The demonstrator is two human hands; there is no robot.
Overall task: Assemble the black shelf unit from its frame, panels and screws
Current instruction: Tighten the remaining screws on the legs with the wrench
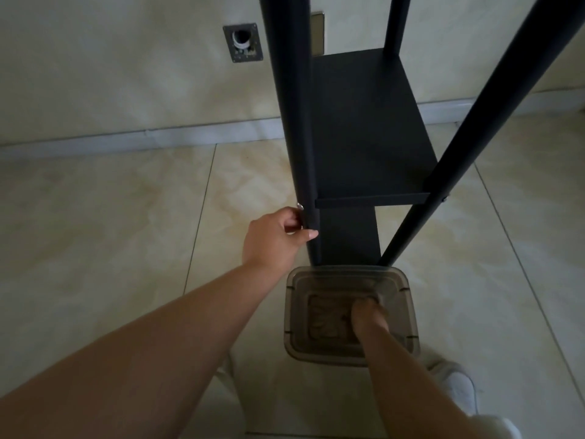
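— What's the left hand point(274, 237) doing?
— It's gripping the near left post point(292, 122) of the black shelf unit, thumb in front, fingers curled behind; a silver screw point(299, 205) is sitting just above those fingers.
— And the right hand point(368, 316)?
— It's reaching down into the clear plastic tub point(296, 312), fingers bunched low inside; whether they're pinching anything, I can't tell. The shelf panel point(367, 128) is lying beyond both hands.

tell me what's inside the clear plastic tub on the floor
The right hand reaches down into the plastic tub, fingers at its bottom. Brownish blurred contents lie beside it; whether they are screws cannot be told. The hand and forearm cover the tub's right part.
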